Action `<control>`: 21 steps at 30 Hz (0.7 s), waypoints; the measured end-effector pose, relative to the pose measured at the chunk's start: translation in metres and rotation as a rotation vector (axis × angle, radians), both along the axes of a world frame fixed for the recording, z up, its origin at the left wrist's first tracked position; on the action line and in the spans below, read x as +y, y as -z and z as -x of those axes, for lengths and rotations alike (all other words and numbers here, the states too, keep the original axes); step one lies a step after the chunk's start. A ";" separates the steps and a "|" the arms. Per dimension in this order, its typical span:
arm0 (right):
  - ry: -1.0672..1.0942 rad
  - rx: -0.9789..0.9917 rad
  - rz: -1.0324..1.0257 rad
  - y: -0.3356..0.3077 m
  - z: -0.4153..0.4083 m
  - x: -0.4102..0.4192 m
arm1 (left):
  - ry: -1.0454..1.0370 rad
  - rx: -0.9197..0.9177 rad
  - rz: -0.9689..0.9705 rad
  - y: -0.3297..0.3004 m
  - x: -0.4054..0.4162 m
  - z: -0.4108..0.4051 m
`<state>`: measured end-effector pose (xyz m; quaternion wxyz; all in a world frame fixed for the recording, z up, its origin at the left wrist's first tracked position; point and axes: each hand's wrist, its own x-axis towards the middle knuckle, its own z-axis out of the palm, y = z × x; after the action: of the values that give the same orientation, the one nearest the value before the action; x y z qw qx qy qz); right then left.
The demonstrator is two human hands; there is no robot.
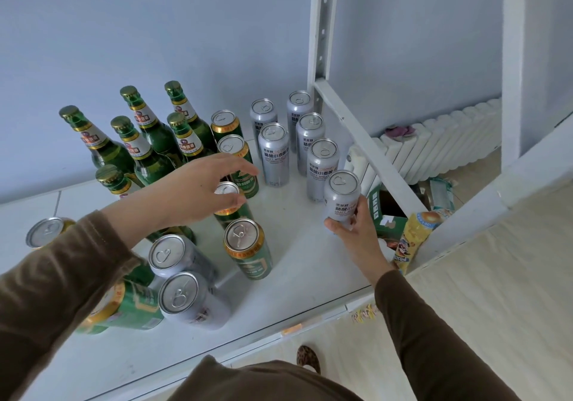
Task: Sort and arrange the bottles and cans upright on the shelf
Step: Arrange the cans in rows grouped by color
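Note:
On the white shelf (304, 264) several green glass bottles (148, 149) stand at the back left, with green cans (237, 155) beside them and several silver cans (274, 152) upright at the back right. My right hand (356, 233) grips a silver can (341, 196) low on its body, upright at the near end of the silver row. Above a green can (231, 203) hovers my left hand (198, 189), thumb touching its rim and fingers spread, holding nothing. Another green can (248, 248) stands in front. Two silver cans (189, 298) and a green can (130, 307) lie near the front left.
A white shelf upright (321, 25) and diagonal brace (366, 140) bound the right end. Beyond it are a white radiator (434, 143), a yellow snack tube (414, 239) and a green box (387, 214). One more can (46, 231) sits at the far left.

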<state>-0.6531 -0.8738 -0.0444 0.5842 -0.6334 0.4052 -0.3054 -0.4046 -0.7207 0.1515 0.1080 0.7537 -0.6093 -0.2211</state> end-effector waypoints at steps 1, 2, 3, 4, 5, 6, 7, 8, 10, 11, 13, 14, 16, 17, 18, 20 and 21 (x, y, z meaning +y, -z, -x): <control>-0.005 0.007 0.004 0.001 -0.001 0.001 | -0.015 0.003 0.000 -0.002 0.000 -0.003; -0.007 0.010 0.000 0.001 -0.001 0.002 | -0.032 0.004 0.000 -0.003 0.000 -0.006; -0.007 0.009 -0.004 0.002 -0.002 0.003 | -0.044 0.005 0.003 -0.005 0.000 -0.010; -0.005 0.009 -0.006 0.004 -0.002 0.004 | -0.052 0.005 0.006 -0.006 0.001 -0.013; -0.001 0.010 -0.007 0.005 -0.002 0.005 | -0.054 0.005 0.009 -0.007 0.001 -0.015; 0.008 0.012 -0.010 0.007 -0.002 0.005 | -0.056 0.005 0.011 -0.007 0.002 -0.018; 0.018 0.010 -0.015 0.009 -0.002 0.007 | -0.058 0.007 0.011 -0.007 0.003 -0.021; 0.026 0.007 -0.019 0.010 -0.002 0.008 | -0.063 0.016 0.008 -0.006 0.005 -0.024; 0.027 -0.001 -0.023 0.012 -0.001 0.014 | -0.076 0.044 -0.005 -0.005 0.008 -0.028; 0.033 -0.006 -0.026 0.013 0.000 0.018 | -0.080 0.054 -0.014 -0.003 0.009 -0.029; 0.082 -0.026 -0.063 0.013 0.000 0.033 | -0.086 0.063 -0.040 -0.001 0.012 -0.030; 0.132 -0.041 -0.098 0.012 0.000 0.043 | -0.085 0.056 -0.054 0.001 0.013 -0.029; 0.252 -0.067 -0.169 0.008 0.001 0.067 | -0.066 0.013 -0.081 0.007 0.015 -0.028; 0.294 -0.069 -0.186 0.008 0.002 0.080 | -0.058 -0.009 -0.100 0.011 0.015 -0.028; 0.304 -0.062 -0.181 0.007 0.003 0.093 | -0.054 -0.024 -0.121 0.015 0.015 -0.028; 0.231 -0.036 -0.148 0.007 0.002 0.113 | -0.049 -0.045 -0.156 0.023 0.014 -0.028; 0.160 -0.018 -0.126 0.007 -0.001 0.119 | -0.044 -0.055 -0.168 0.027 0.013 -0.029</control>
<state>-0.6526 -0.7544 -0.0516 0.6005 -0.5582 0.4675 -0.3306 -0.3760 -0.7082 0.1246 0.0325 0.7791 -0.5747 -0.2482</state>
